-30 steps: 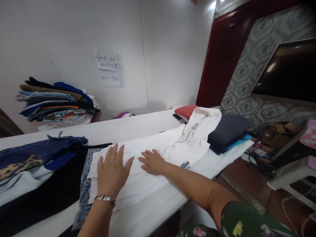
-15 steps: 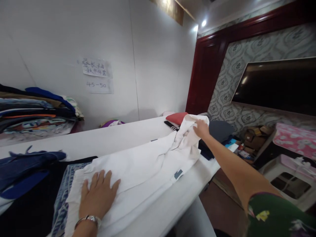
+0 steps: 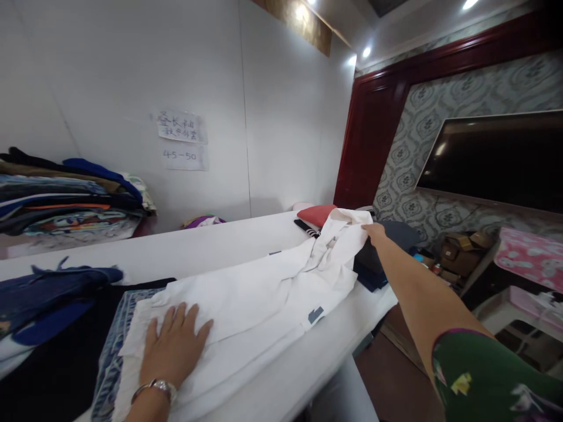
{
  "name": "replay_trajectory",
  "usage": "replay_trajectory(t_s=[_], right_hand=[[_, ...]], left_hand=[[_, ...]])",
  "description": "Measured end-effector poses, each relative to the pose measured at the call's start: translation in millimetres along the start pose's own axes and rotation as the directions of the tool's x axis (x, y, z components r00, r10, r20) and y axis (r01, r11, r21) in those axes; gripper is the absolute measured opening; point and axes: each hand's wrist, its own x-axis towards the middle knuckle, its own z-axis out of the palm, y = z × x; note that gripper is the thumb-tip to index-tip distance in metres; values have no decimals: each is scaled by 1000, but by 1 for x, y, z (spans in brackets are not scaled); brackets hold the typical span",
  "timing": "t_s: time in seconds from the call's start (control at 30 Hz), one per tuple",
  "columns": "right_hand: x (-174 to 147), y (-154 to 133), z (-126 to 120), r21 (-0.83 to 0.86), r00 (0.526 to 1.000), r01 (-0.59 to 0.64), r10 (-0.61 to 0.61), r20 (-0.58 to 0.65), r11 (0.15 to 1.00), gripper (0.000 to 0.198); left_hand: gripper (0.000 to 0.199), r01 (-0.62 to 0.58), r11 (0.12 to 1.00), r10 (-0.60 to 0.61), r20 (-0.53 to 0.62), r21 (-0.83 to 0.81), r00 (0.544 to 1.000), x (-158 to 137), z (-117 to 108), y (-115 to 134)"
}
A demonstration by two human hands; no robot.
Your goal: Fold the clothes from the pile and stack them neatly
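Observation:
A long white garment (image 3: pixel 246 299) lies stretched along the table, with a gathered edge at its near left end and a dark patch on its front side. My left hand (image 3: pixel 173 346) rests flat on that near end, fingers spread, a metal bracelet at the wrist. At the far end the cloth is bunched and raised in folds. There my right hand (image 3: pixel 375 235) pinches the edge of the white garment, arm reaching out. Blue denim (image 3: pixel 108 346) and black cloth (image 3: pixel 53 357) lie beside and partly under the near end.
A stack of folded clothes (image 3: pixel 70 199) stands at the back left. Dark blue clothing (image 3: pixel 57 293) lies in front of it. Red folded cloth (image 3: pixel 314 215) and dark folded clothes (image 3: pixel 372 275) sit by the table's far end. Right of the table are cardboard boxes (image 3: pixel 460 255) and a plastic stool (image 3: pixel 514 310).
My right hand has shifted slightly right, to the outer edge of the bunched far end. My left hand stays on the near end. The view has tilted a little upward.

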Motion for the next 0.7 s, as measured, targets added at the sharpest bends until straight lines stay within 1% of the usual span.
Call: replay_trajectory(t_s=[0.1,0.13,0.17,0.2,0.23,0.27,0.3,0.37,0.4,0.43,0.47,0.5,0.53,0.57,0.6,0.63,0.7], right_hand=[[-12,-27,10,177,998,36,-43,35,983,41],[-20,-39,15,241,994,70,-87,61,968,45],[-31,-51,19,316,982,118,-158,101,941,49],[-46,-63,24,386,959,169,-242,148,907,54],[-65,-74,29,500,902,239,-381,202,832,60],[-88,-83,34,580,812,301,-522,260,757,66],[-114,-90,39,600,722,352,-617,314,718,68],[-172,-94,49,554,547,483,-728,413,678,63],[-202,-92,55,519,436,550,-755,490,655,59],[-229,-87,60,511,296,604,-768,569,611,58],[-254,-80,65,528,127,651,-764,632,545,62],[-275,-72,69,538,-19,685,-726,687,491,63],[-291,-63,74,522,-106,719,-670,735,459,62],[-302,-54,78,501,-158,749,-618,770,433,61],[-310,-46,81,470,-169,776,-581,796,419,60],[-314,-38,83,440,-156,798,-565,810,411,58],[-317,-28,85,415,-122,819,-587,800,395,56]], left_hand=[[62,-2,1000,2,2,-18,1000,-1,-2,2],[62,-8,1000,8,-2,-25,1000,-1,-2,2],[62,-15,999,14,-10,-31,1000,-1,-2,2],[62,-20,999,20,-21,-38,1000,-2,-1,2],[61,-24,999,22,-33,-47,999,-2,-1,3],[60,-25,998,22,-44,-57,999,-3,-1,3],[59,-25,997,21,-54,-71,998,-3,0,3],[57,-29,994,21,-76,-103,997,-5,0,4],[56,-33,992,22,-90,-122,996,-6,-1,4],[54,-37,989,21,-109,-143,994,-6,-1,5],[52,-41,986,20,-132,-164,991,-7,-2,5],[50,-47,981,18,-157,-188,987,-8,-2,6],[49,-55,976,16,-183,-212,983,-9,-3,6],[47,-65,969,15,-207,-238,978,-9,-4,6],[45,-75,961,13,-227,-265,974,-10,-5,7],[43,-83,952,9,-245,-295,970,-10,-7,8],[40,-89,927,-14,-272,-365,962,-11,-12,11]])
